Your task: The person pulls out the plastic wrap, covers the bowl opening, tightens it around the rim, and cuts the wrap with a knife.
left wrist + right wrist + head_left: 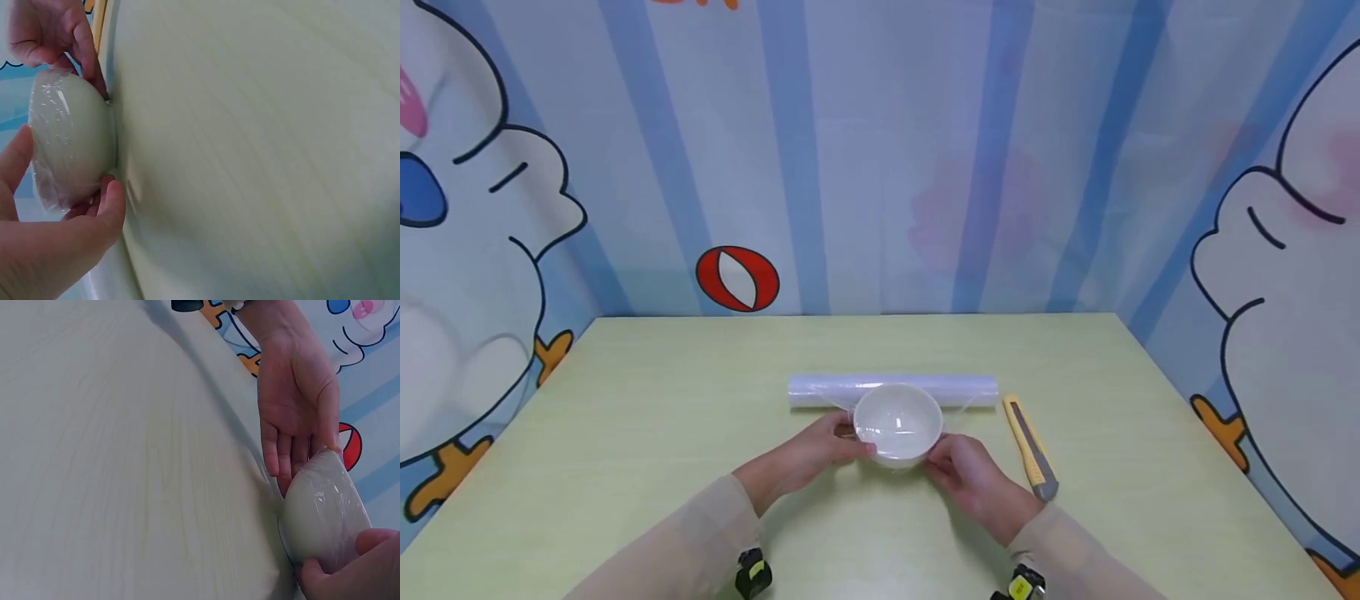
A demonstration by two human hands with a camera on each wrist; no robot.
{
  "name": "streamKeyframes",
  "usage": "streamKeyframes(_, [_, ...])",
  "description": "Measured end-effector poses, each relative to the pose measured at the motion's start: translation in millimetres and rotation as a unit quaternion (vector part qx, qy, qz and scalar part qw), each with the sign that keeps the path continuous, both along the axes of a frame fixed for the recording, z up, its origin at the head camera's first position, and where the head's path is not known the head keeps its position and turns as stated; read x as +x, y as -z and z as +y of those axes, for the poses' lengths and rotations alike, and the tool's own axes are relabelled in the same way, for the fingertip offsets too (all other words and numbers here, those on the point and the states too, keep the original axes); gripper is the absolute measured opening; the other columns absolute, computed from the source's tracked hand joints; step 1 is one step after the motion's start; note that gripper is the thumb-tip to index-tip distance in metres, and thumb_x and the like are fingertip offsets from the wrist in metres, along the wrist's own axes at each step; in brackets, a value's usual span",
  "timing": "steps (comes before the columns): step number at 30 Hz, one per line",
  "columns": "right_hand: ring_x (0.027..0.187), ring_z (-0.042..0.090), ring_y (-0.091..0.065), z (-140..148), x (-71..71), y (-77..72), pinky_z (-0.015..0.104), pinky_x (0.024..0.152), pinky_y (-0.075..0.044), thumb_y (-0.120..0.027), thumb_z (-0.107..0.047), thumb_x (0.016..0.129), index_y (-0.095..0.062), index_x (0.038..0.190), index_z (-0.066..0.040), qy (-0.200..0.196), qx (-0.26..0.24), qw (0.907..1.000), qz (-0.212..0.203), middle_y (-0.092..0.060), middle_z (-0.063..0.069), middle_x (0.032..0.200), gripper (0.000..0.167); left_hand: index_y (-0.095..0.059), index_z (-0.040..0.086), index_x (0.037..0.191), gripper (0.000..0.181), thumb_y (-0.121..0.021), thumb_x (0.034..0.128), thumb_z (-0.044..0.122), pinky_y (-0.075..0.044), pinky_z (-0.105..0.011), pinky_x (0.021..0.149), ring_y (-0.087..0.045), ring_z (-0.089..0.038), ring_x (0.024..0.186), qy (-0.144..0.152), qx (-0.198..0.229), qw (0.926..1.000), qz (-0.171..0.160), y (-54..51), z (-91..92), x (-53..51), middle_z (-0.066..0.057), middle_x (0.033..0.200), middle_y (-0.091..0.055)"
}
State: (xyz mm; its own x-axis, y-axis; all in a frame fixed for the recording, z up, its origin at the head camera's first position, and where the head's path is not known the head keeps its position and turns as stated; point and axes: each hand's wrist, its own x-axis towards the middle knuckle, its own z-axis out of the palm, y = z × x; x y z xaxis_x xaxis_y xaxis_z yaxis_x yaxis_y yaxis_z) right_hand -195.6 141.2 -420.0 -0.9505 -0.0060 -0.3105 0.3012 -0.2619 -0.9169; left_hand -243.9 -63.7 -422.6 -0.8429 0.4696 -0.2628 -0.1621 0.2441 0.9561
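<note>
A white bowl (898, 423) stands near the middle of the table, with clear plastic wrap (51, 134) stretched over its mouth and creased down its side. My left hand (808, 457) grips the bowl's left side, thumb at the rim and fingers low by the base. On the right side my right hand (976, 485) holds the bowl low, its fingers bent around the wrapped wall. In the right wrist view the wrap (328, 497) shines over the bowl's edge. Some fingertips are hidden behind the bowl.
A roll of plastic wrap (820, 390) lies crosswise right behind the bowl. A yellow and grey utility knife (1028, 446) lies to the right, close to the right hand. A printed cloth backdrop (880, 167) stands behind the pale table (685, 375).
</note>
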Motion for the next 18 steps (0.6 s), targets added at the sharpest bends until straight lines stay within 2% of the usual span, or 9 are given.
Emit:
streamKeyframes(2, [0.072,0.007,-0.050,1.6,-0.1,-0.1,0.030,0.089,-0.045,-0.038,0.010,0.073,-0.048,0.094,0.010,-0.022,0.018,0.9996,0.004,-0.053,0.000,0.076,0.023,-0.035,0.000,0.136,0.065,-0.067,0.0837,0.021,-0.036,-0.046,0.103,-0.044,-0.029,0.124,0.009,0.003,1.0000,0.001,0.6,-1.6,0.7,-0.015,0.136,-0.045])
streamKeyframes(4, [0.072,0.008,-0.048,3.2,-0.3,-0.9,0.026,0.081,-0.045,-0.042,0.010,0.072,-0.049,0.104,0.011,-0.053,0.047,0.9974,0.010,-0.053,0.002,0.082,0.033,-0.033,0.004,0.140,0.067,-0.065,0.0851,0.025,-0.032,-0.049,0.105,-0.040,-0.029,0.128,0.025,-0.003,0.9996,0.010,0.5,-3.3,1.4,-0.013,0.139,-0.043])
streamKeyframes(6, [0.083,0.011,-0.050,4.1,0.1,-1.6,0.023,0.076,-0.044,-0.049,0.009,0.069,-0.046,0.119,0.012,-0.085,0.086,0.9925,0.020,-0.059,0.009,0.099,0.050,-0.030,0.009,0.142,0.068,-0.063,0.0864,0.030,-0.029,-0.050,0.107,-0.038,-0.028,0.130,0.048,-0.014,0.9985,0.023,0.0,-4.9,2.1,-0.009,0.142,-0.041])
streamKeyframes(9, [0.099,0.020,-0.048,2.5,-0.6,-0.5,0.030,0.085,-0.042,-0.057,0.006,0.067,-0.037,0.133,0.010,-0.104,0.146,0.9832,0.031,-0.047,0.020,0.130,0.069,-0.028,0.014,0.144,0.070,-0.063,0.0863,0.033,-0.028,-0.049,0.108,-0.038,-0.024,0.130,0.076,-0.022,0.9961,0.038,1.1,-5.6,1.7,-0.005,0.142,-0.040])
streamKeyframes(10, [0.102,0.022,-0.048,1.4,-0.5,0.3,0.032,0.087,-0.041,-0.060,0.004,0.067,-0.036,0.134,0.009,-0.107,0.164,0.9800,0.032,-0.045,0.020,0.133,0.071,-0.028,0.014,0.144,0.071,-0.064,0.0854,0.032,-0.028,-0.048,0.108,-0.039,-0.024,0.129,0.080,-0.026,0.9956,0.042,2.0,-5.1,1.4,-0.005,0.142,-0.040])
streamKeyframes(11, [0.105,0.023,-0.046,0.3,-0.4,1.2,0.034,0.089,-0.040,-0.061,0.003,0.067,-0.035,0.135,0.008,-0.107,0.179,0.9774,0.036,-0.044,0.020,0.135,0.073,-0.027,0.012,0.144,0.073,-0.066,0.0843,0.030,-0.029,-0.048,0.108,-0.040,-0.024,0.127,0.080,-0.027,0.9953,0.047,3.0,-4.0,1.2,-0.006,0.141,-0.041])
streamKeyframes(15, [0.096,0.022,-0.046,-5.9,-0.1,4.7,0.030,0.079,-0.038,-0.063,0.002,0.066,-0.040,0.131,0.006,-0.092,0.204,0.9729,0.058,-0.050,0.017,0.125,0.069,-0.024,0.005,0.141,0.084,-0.075,0.0758,0.018,-0.030,-0.046,0.106,-0.042,-0.025,0.121,0.062,-0.034,0.9953,0.066,7.6,3.4,0.0,-0.012,0.136,-0.041])
streamKeyframes(18, [0.096,0.022,-0.044,-10.4,-0.9,5.5,0.028,0.077,-0.036,-0.061,0.007,0.064,-0.042,0.128,0.006,-0.089,0.194,0.9732,0.085,-0.050,0.017,0.123,0.067,-0.027,0.003,0.139,0.087,-0.078,0.0696,0.008,-0.027,-0.046,0.108,-0.042,-0.028,0.122,0.052,-0.018,0.9928,0.107,9.7,10.1,-1.0,-0.016,0.134,-0.042])
